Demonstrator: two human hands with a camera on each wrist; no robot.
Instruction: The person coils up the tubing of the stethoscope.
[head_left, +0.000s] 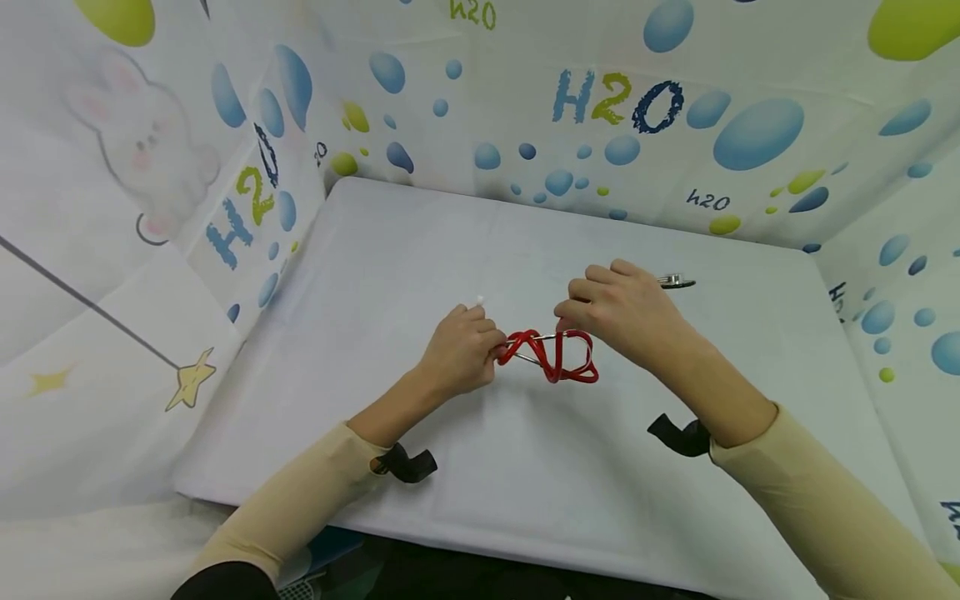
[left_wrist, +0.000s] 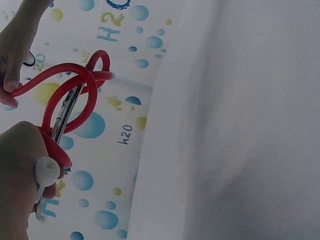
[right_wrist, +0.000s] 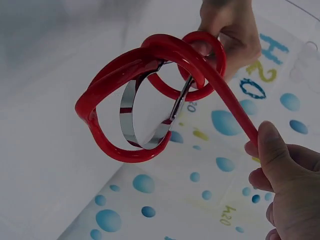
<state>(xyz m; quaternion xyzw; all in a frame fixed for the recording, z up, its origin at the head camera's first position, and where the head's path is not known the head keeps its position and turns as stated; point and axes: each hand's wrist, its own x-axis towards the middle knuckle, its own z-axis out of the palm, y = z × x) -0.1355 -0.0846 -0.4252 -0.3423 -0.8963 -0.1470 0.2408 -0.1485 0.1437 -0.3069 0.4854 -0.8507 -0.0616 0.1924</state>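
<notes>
Red stethoscope tubing hangs in loops above the white table, wound about a pair of metal ear tubes. In the head view my left hand grips the metal tubes and the red tubing at their left end. A white ear tip sticks out of that fist. My right hand pinches a length of the tubing between thumb and fingers, as the right wrist view shows. Inside the big loop there a curved metal spring band is visible. The far end of the tubing is hidden in the fingers.
A small silver-and-black part lies on the white table behind my right hand; its kind is unclear. White curtains with blue and green drops surround the table. Black straps hang at both wrists.
</notes>
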